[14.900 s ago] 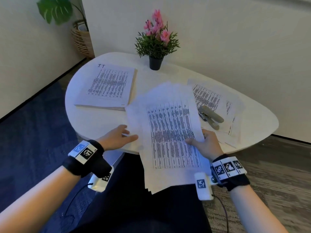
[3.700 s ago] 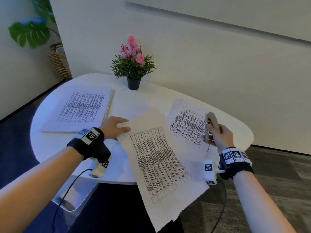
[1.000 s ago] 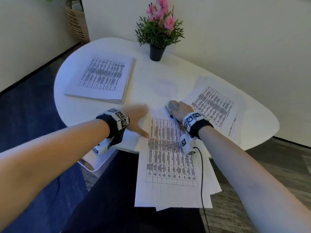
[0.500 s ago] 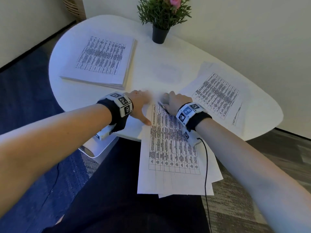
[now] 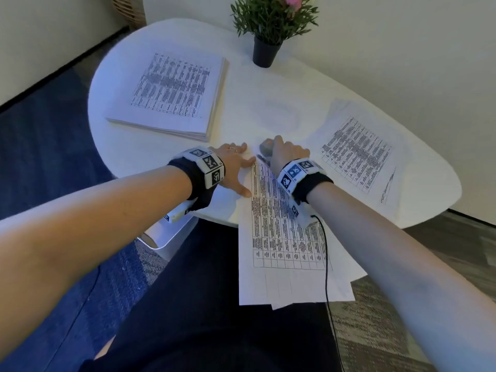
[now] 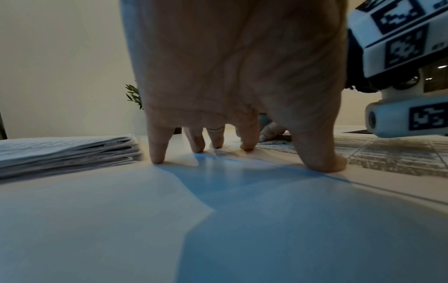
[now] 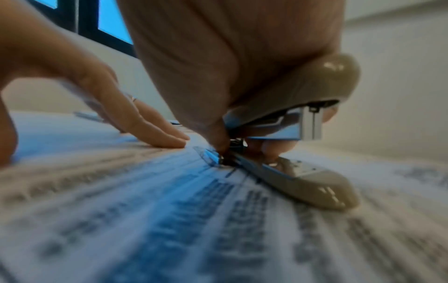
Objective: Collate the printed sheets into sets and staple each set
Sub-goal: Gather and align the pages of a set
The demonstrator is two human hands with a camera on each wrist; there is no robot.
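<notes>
A set of printed sheets (image 5: 284, 237) lies at the table's near edge and hangs over it toward my lap. My left hand (image 5: 240, 167) presses flat on the set's top left corner, fingers spread (image 6: 157, 153). My right hand (image 5: 281, 151) grips a beige stapler (image 5: 265, 146) at the set's top edge. In the right wrist view the stapler (image 7: 303, 90) has its upper arm lifted off its base (image 7: 312, 185). Blur hides whether the sheets sit between them. A thick stack of printed sheets (image 5: 177, 92) lies at the left, and another pile (image 5: 357, 157) at the right.
A potted plant (image 5: 268, 25) stands at the back of the white table (image 5: 268, 103), which has a wall behind it. A black cable (image 5: 326, 264) runs from my right wrist across the hanging sheets. Blue carpet lies to the left of the table.
Over the last second both hands have stayed at the set's top edge. The right hand has lifted a little, and the stapler's top shows again past its fingers.
</notes>
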